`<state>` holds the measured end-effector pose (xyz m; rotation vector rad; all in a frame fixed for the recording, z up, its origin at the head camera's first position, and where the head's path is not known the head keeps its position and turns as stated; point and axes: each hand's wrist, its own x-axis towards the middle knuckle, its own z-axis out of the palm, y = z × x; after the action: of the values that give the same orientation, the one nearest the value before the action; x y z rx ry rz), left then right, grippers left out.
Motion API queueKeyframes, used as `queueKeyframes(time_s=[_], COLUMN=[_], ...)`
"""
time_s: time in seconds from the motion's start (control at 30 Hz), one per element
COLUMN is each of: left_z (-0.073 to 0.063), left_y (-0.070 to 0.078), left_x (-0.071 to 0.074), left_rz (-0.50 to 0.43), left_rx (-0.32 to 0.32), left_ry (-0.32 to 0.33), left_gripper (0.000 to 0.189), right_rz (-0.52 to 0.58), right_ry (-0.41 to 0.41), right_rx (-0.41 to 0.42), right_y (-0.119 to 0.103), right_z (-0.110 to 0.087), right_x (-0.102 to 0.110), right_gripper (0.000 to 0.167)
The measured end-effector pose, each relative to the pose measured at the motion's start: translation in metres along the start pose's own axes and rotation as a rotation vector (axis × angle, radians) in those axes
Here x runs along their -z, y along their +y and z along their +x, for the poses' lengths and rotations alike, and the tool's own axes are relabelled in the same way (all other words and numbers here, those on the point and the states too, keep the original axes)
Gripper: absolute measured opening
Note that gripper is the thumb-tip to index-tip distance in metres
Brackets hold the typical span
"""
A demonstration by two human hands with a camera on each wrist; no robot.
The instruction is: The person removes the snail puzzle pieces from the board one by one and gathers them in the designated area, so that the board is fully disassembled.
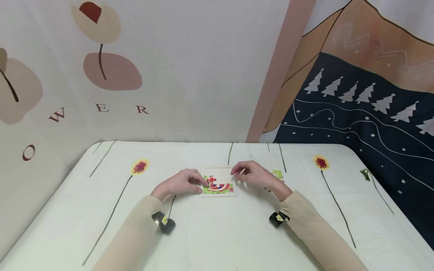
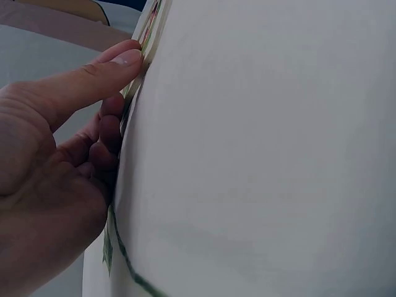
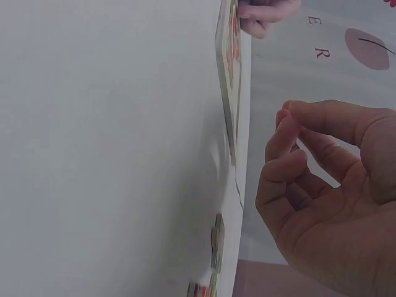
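A small jigsaw puzzle board [image 1: 219, 195] with a pale rim lies flat on the table. Colourful red, white and green pieces fill its lower part, while the upper part shows bare backing. At its left edge, my left hand [image 1: 182, 183] holds the board, index fingertip over the picture and thumb at the side; the left wrist view shows the thumb against the rim. My right hand [image 1: 252, 175] hovers by the board's upper right edge with fingers loosely bent. In the right wrist view, thumb and index tips of that hand [image 3: 328, 179] meet with nothing visible between them.
Loose green puzzle pieces [image 1: 277, 174] lie right of the board, partly hidden behind the right hand and wrist. More show low in the right wrist view as small stacked pieces [image 3: 216, 242]. A white flower-print cloth [image 1: 220, 233] covers the table, with a printed curtain behind.
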<state>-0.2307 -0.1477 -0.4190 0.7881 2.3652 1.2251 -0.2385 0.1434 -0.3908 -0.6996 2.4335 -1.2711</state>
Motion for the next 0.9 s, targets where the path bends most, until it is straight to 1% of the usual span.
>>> queueKeyframes(time_s=[0.13,0.33,0.57,0.9], left_z=[0.001,0.002,0.001,0.002], left_y=[0.0,-0.001,0.001,-0.002], left_x=[-0.001,-0.001,-0.001,-0.001], left_rz=[-0.002,-0.005,-0.014,-0.014], left_rx=[0.006,0.004,-0.004,-0.012], left_ry=[0.001,0.002,-0.001,-0.005], left_gripper=[0.02,0.02,0.02,0.019], right_rz=[0.013,0.021,-0.004,-0.04], right_ry=[-0.023,-0.081,-0.142,-0.131], right_rx=[-0.006,-0.016,-0.027,-0.057], right_y=[-0.003,-0.007,-0.013,-0.019], right_z=[0.006,0.015,0.024,0.035], right_x=[-0.006,-0.013,-0.021,-0.037], right_gripper=[0.017,0.021,0.025,0.032])
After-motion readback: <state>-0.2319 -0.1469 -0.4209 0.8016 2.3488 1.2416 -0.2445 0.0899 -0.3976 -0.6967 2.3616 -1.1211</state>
